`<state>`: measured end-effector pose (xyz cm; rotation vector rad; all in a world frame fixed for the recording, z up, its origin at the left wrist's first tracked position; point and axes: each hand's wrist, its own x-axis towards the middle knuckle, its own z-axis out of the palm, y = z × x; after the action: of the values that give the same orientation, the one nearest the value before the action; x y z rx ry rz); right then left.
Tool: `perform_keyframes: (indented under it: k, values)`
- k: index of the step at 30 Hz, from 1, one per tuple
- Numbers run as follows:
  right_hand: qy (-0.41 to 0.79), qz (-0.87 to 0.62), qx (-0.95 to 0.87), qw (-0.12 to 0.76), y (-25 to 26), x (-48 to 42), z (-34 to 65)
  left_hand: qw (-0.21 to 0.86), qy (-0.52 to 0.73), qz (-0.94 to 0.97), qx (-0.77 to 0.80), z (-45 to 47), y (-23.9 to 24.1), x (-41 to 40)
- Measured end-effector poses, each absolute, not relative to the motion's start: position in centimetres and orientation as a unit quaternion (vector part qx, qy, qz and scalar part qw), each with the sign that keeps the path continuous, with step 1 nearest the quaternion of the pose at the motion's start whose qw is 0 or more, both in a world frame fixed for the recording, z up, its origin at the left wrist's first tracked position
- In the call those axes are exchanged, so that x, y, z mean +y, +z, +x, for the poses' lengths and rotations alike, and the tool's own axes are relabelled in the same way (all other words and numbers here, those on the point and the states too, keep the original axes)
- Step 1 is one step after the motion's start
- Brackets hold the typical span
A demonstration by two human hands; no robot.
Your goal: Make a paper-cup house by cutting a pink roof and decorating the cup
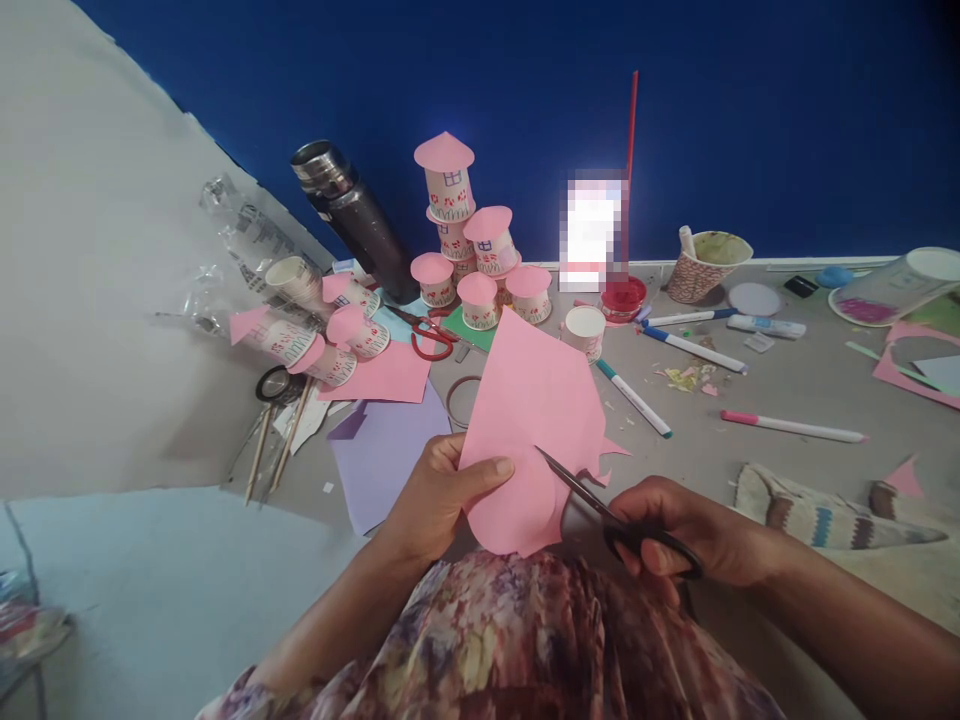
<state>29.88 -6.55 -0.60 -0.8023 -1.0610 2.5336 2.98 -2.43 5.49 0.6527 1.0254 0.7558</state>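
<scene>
One pink paper sheet [540, 390] hung over the near edge of the counter [705, 470], pinched by the left fingers [480, 480]; the right fingers [649, 495] held black-handled scissors [581, 487]; if the sheet buckled, the cut might have strayed

Beyond the left hand [442, 495] and the right hand [697, 530], a deep blue wall [525, 80] rises behind a grey tabletop [690, 460]. A pale wall [97, 260] stands well left of the left hand, above a light bluish floor [187, 600].
</scene>
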Motion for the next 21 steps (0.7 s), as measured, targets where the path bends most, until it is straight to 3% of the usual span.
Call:
perform_keyframes:
  k: [21]
  values:
    - [0.875,-0.236,-0.389,0.162,-1.3,-6.9,29.8,0.776,0.303,0.306,0.461,2.7,5.8,-1.0]
